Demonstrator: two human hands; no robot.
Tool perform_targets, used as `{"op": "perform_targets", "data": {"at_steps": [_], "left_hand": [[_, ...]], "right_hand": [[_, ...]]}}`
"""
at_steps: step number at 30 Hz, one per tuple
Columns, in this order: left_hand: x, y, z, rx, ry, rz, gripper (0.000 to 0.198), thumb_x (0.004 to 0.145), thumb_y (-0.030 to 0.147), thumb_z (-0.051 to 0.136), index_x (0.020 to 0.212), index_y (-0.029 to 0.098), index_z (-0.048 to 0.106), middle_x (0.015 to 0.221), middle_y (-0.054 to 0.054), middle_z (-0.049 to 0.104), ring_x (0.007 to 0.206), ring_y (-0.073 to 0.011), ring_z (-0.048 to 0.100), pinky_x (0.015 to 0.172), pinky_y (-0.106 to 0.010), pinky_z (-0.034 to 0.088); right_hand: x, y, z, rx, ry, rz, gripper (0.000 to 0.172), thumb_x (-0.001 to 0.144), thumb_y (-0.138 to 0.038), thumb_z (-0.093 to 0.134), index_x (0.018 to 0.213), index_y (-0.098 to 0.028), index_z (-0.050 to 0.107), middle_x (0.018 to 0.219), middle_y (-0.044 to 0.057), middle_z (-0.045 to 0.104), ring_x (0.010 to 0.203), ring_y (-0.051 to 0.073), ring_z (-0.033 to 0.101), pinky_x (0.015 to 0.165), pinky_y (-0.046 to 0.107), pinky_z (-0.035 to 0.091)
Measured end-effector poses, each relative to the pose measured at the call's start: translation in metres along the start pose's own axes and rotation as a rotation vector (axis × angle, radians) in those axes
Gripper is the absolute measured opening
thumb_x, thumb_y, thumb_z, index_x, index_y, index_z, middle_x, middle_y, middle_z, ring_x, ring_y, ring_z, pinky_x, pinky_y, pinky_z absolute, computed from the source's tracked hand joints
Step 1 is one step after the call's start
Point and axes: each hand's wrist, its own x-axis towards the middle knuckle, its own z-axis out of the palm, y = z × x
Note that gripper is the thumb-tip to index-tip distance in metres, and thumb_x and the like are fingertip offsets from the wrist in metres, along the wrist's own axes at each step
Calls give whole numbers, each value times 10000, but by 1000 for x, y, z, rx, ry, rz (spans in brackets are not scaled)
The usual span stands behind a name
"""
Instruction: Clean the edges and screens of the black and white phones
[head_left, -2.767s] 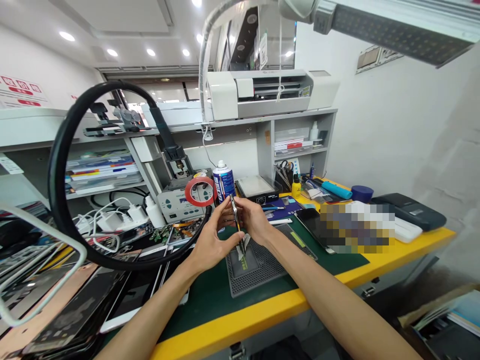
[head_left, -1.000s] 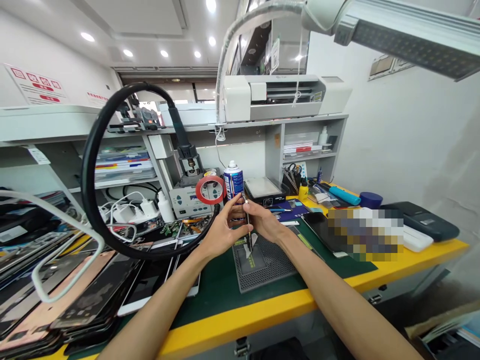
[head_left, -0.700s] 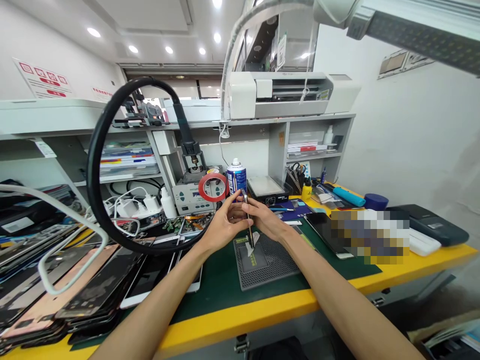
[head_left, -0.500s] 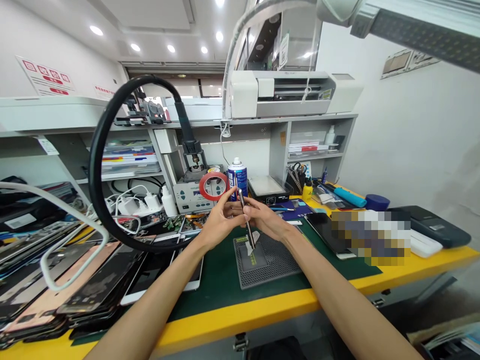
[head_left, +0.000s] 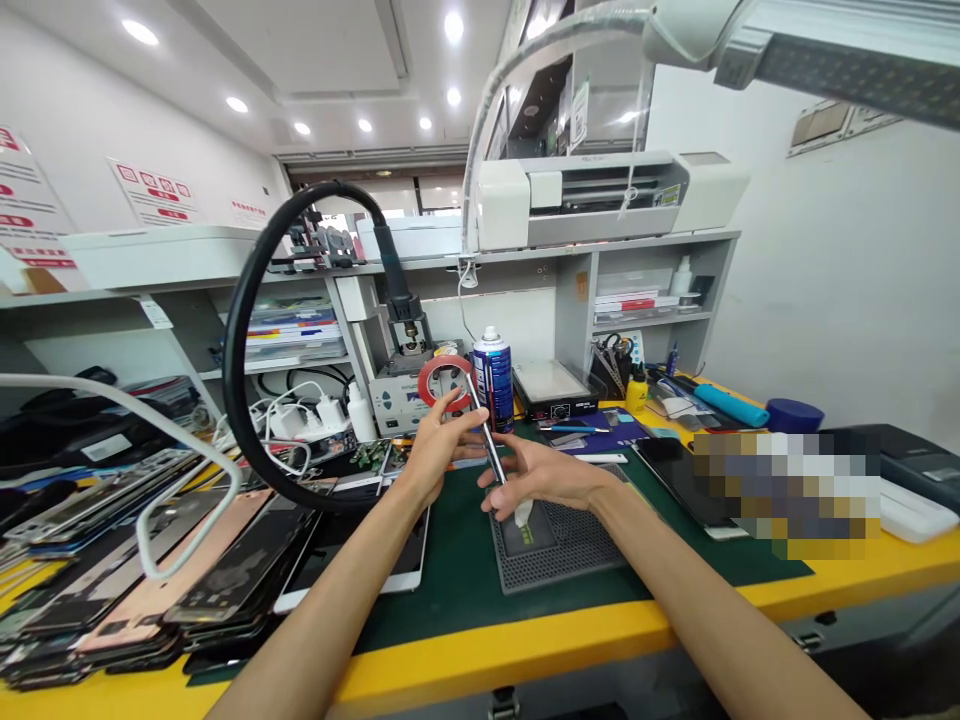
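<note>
A slim phone [head_left: 492,446], seen edge-on with a shiny metal frame, is held tilted above the work mat. My left hand [head_left: 435,445] grips its upper part, thumb against the near edge. Around its lower end, my right hand [head_left: 551,472] has thumb and fingers closed. The phone's faces are turned from view. Below lies a grey perforated pad [head_left: 585,545] with a crumpled white tissue [head_left: 523,513], partly behind my right hand. Just beyond my left hand stand a red tape roll [head_left: 429,385] and a blue spray can [head_left: 501,385].
Stacked phone parts [head_left: 225,570] and a white-framed tablet [head_left: 409,578] lie left, under a looping black hose [head_left: 234,370]. A dark phone [head_left: 675,480] rests right on the green mat [head_left: 450,600]. Behind are a heating plate [head_left: 555,385] and a yellow bottle [head_left: 637,392].
My right hand has slid down to the phone's lower end, and the phone has tilted slightly. The view has turned left, so the bench appears further right.
</note>
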Motion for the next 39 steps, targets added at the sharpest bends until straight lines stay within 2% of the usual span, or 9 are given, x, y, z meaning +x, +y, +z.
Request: {"op": "perform_targets", "data": {"at_steps": [3,6,9,13,16,21,24,27,39], "left_hand": [[1,-2,-1,2,-18,-11,855,789,458,761,1484,226,319,1004,-100,691,798,-218,706,717,-368,596],[-1,-1,-1,10,-48,-20,871,789,458,764,1488,217,303,1092,-127,673,853,-227,700,760,-381,584],[-6,2,-1,45,-133,-5,955,745,379,818,1510,241,263,1232,-146,614,1042,-271,658,853,-403,555],[-10,4,-4,115,-265,56,1103,723,308,828,1550,305,99,1381,-155,503,1234,-306,545,938,-427,509],[-10,5,-5,153,-240,59,1085,739,350,814,1545,323,88,1385,-156,487,1208,-305,561,940,-444,505],[-9,7,-3,126,-138,45,950,786,419,771,1518,305,177,1229,-118,585,1038,-269,650,878,-429,528],[-10,9,-2,97,-108,48,892,792,415,768,1498,273,243,1161,-101,609,1023,-258,649,863,-404,535],[-10,9,-1,100,-78,52,838,799,427,760,1477,263,297,1129,-91,621,1010,-255,650,845,-389,536],[-8,8,-6,73,-63,1,825,786,430,769,1460,238,334,1097,-108,643,973,-284,673,831,-415,544]], "right_hand": [[2,1,4,38,13,-27,1205,662,-245,876,1549,-253,62,1064,76,622,932,238,704,817,393,598],[2,0,5,32,-1,-52,1184,677,-237,865,1547,-305,65,1057,61,617,827,217,716,746,387,608],[0,-2,3,22,6,-59,1153,691,-238,856,1545,-332,87,1076,60,602,769,190,703,671,349,606],[-2,-2,2,32,15,-55,1207,696,-258,852,1552,-321,4,1104,77,604,779,185,695,663,339,608],[-3,-3,2,-4,23,-46,1207,682,-269,862,1552,-340,27,1137,82,585,781,179,693,670,337,609],[-3,-4,3,-73,4,-52,1195,667,-285,869,1549,-363,67,1171,80,551,757,150,673,675,323,603],[-2,-3,4,-102,1,-48,1199,669,-288,868,1546,-382,57,1175,72,537,720,133,668,667,315,590],[-1,-2,4,-99,-4,-54,1214,663,-264,871,1549,-372,48,1150,65,532,775,147,665,682,306,580],[2,5,1,-107,-24,-55,1233,672,-263,872,1550,-387,16,1135,61,560,815,174,676,725,340,580]]}}
